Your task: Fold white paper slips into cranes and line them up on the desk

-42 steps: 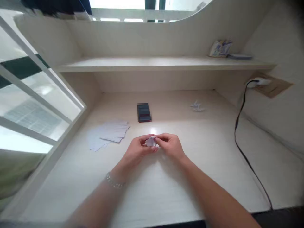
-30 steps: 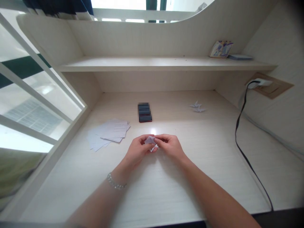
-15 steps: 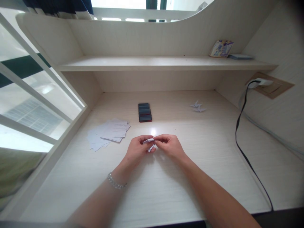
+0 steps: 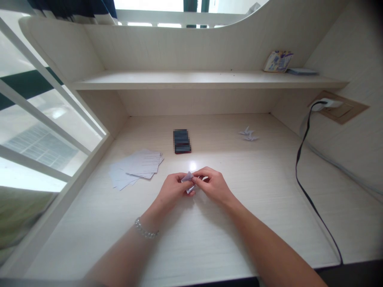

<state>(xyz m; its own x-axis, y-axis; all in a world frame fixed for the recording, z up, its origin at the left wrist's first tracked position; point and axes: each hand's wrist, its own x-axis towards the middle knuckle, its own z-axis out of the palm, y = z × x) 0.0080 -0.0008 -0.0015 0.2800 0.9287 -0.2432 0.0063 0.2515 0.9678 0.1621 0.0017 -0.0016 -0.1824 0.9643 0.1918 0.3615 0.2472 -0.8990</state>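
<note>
Between my two hands is a small piece of folded white paper, with a pointed flap standing up. My left hand is closed on its left side, the thumb lying across the paper. My right hand pinches the right side between thumb and fingers, and a white bit of it shows near those fingers. Parts of the paper are hidden behind the fingers. Beyond my left hand lies a spread stack of white paper sheets. Two or so small folded paper cranes rest farther back on the right.
A dark, blurred-out rectangular object lies on the desk beyond my hands. A black cable runs from the wall socket down the right side. The shelf carries a colourful packet and a flat item.
The folded paper has been turned or opened between my fingers, so a pointed flap now shows upward. My right hand's fingers have shifted slightly; the other things stay put.
</note>
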